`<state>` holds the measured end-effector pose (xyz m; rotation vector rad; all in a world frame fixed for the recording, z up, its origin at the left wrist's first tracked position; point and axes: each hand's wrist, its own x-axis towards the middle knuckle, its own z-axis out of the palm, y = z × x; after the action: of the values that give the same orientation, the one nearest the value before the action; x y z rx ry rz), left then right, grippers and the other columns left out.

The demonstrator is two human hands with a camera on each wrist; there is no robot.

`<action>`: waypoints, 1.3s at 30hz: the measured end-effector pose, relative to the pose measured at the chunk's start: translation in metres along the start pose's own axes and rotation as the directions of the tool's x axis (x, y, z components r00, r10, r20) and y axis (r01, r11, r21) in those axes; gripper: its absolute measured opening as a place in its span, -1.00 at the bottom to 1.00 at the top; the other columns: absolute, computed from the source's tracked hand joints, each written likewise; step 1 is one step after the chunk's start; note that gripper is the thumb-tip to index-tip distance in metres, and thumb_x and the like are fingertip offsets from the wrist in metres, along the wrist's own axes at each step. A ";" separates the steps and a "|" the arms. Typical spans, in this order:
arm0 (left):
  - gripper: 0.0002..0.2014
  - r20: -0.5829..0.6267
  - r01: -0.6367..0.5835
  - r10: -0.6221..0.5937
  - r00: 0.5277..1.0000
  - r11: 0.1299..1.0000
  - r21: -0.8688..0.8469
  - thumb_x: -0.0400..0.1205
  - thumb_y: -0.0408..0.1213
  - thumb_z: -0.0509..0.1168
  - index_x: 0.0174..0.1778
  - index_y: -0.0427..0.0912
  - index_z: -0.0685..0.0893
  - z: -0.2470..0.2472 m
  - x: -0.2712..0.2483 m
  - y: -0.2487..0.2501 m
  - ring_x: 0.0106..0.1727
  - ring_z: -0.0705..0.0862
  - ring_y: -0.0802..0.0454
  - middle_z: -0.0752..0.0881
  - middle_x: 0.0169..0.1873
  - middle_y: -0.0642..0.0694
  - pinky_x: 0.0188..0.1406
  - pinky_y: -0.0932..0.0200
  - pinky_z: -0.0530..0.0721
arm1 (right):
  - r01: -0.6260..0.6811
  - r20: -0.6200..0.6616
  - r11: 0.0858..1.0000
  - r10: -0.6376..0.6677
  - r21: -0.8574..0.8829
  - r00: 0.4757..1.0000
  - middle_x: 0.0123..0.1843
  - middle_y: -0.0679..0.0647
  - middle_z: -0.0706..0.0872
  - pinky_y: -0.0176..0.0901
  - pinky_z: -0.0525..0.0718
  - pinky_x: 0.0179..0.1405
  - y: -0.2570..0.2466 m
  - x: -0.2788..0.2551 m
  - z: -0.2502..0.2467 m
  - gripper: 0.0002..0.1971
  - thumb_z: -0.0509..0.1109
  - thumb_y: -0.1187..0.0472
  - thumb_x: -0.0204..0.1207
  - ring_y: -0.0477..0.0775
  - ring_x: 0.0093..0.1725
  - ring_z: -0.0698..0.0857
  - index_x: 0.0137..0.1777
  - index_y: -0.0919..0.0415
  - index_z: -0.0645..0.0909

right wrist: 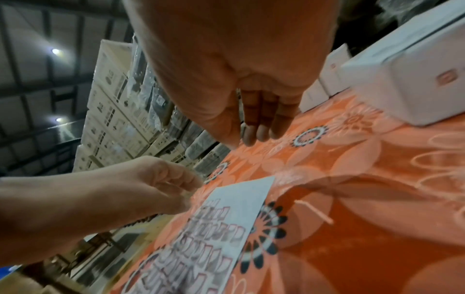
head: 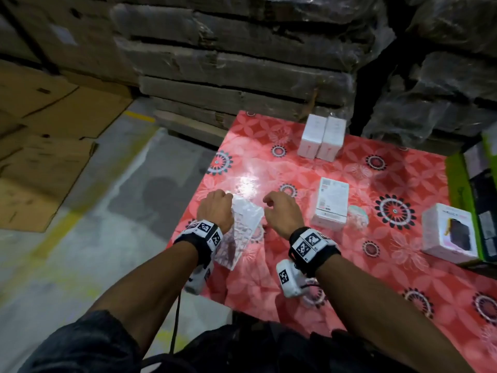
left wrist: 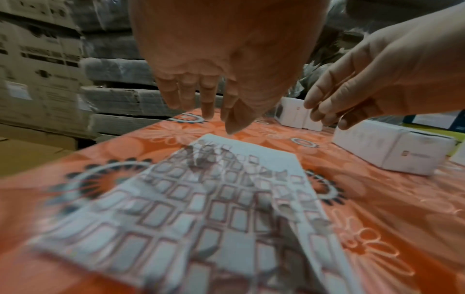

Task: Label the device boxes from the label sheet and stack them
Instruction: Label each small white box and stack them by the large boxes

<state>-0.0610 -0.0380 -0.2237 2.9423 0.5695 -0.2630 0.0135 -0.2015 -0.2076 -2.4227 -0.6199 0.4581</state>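
Note:
A white label sheet (head: 246, 224) with rows of small red-edged labels lies near the left edge of the red floral table (head: 295, 278). Its surface is wrinkled in the left wrist view (left wrist: 201, 199). My left hand (head: 227, 196) hangs over the sheet's far left corner with its fingers pointing down (left wrist: 226, 119) and holds nothing I can see. My right hand (head: 269, 203) hovers just right of the sheet, fingers loosely curled (left wrist: 327, 119), also holding nothing visible. A white device box (head: 332, 203) lies flat to its right. Two more white boxes (head: 321, 137) stand side by side at the back.
A white box with a dark device picture (head: 447, 232) sits at the right, beside a green carton (head: 462, 189). A small pale roll (head: 357, 215) lies next to the flat box. Wrapped cardboard stacks (head: 242, 63) rise behind the table. Flattened cartons (head: 40, 157) cover the floor at the left.

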 end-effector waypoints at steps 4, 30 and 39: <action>-0.62 -0.007 -0.003 0.003 1.000 0.996 0.086 0.64 -0.26 0.20 0.40 -0.15 0.54 0.006 -0.007 -0.032 0.35 0.50 -0.18 0.57 0.32 -0.15 0.24 -0.05 0.48 | 0.024 0.102 0.995 -0.014 -0.099 0.995 0.20 0.15 0.75 -0.01 0.68 0.11 -0.015 0.017 0.023 -0.74 0.36 0.27 0.63 0.20 0.19 0.70 0.28 0.24 0.69; -0.66 0.012 -0.360 0.362 0.932 0.921 0.149 0.65 -0.20 0.19 0.34 -0.08 0.60 0.025 -0.011 -0.069 0.34 0.48 -0.11 0.61 0.28 -0.07 0.28 -0.01 0.43 | 0.149 0.169 0.876 -0.079 -0.458 0.983 0.19 0.16 0.65 0.12 0.71 0.07 -0.056 0.051 0.072 -0.79 0.37 0.10 0.66 0.22 0.16 0.64 0.20 0.17 0.68; -0.68 0.007 -0.343 0.347 0.938 0.924 0.170 0.67 -0.21 0.14 0.31 -0.05 0.64 0.025 -0.011 -0.067 0.30 0.51 -0.10 0.63 0.25 -0.06 0.27 -0.01 0.44 | 0.116 0.164 0.885 -0.046 -0.452 0.985 0.12 0.18 0.63 0.14 0.72 0.01 -0.057 0.052 0.074 -0.86 0.28 0.30 0.66 0.23 0.08 0.63 0.07 0.28 0.67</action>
<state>-0.1004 0.0153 -0.2525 3.1396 0.0227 -0.2479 0.0050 -0.0993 -0.2386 -2.8102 -0.9873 0.5051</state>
